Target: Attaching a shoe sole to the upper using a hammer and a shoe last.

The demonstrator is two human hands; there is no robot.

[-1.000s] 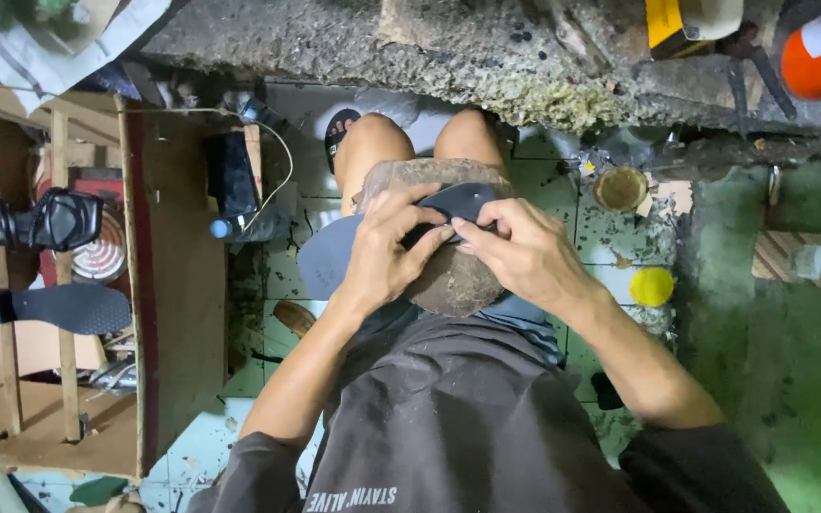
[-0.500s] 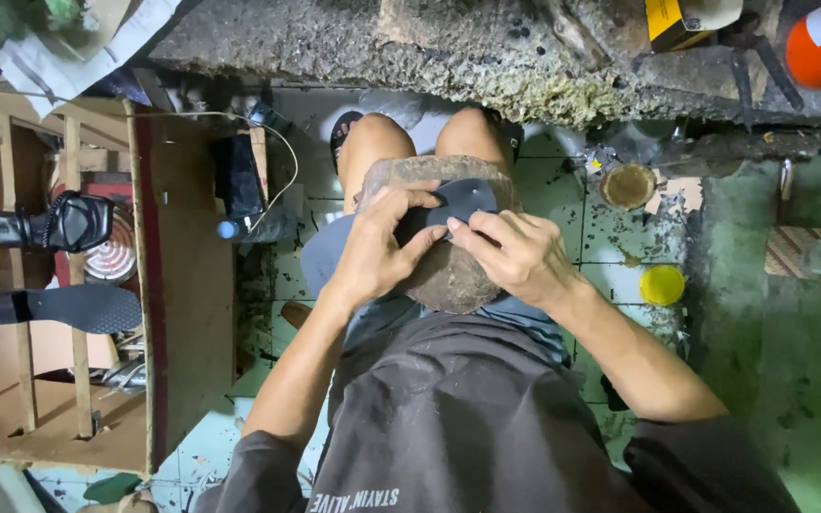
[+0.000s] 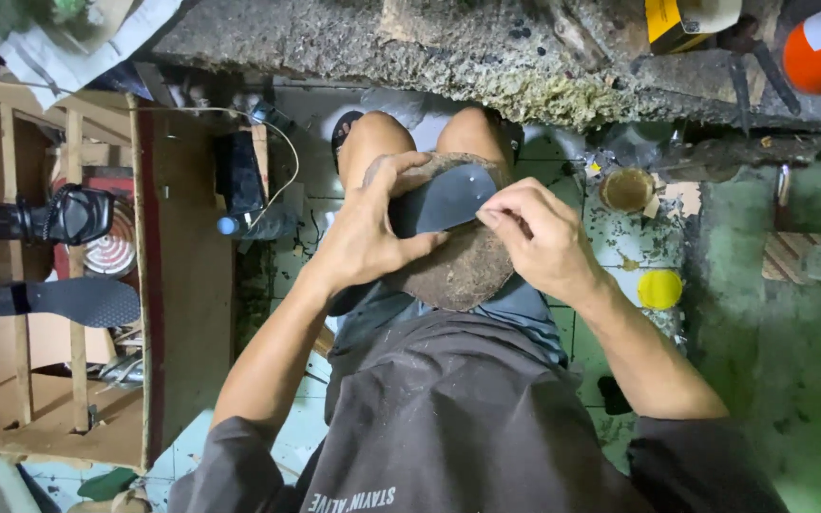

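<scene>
Both hands press a dark sole piece onto a lap stone: left hand clasping its edge, right hand pinching; firm, even pressure suits.

A wooden shelf unit stands on pale green tiled floor beneath a rough concrete ledge.

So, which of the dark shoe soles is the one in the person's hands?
The dark sole piece on the lap block, pinched by left hand and right hand. The other black sole lies untouched on the wooden rack.
</scene>
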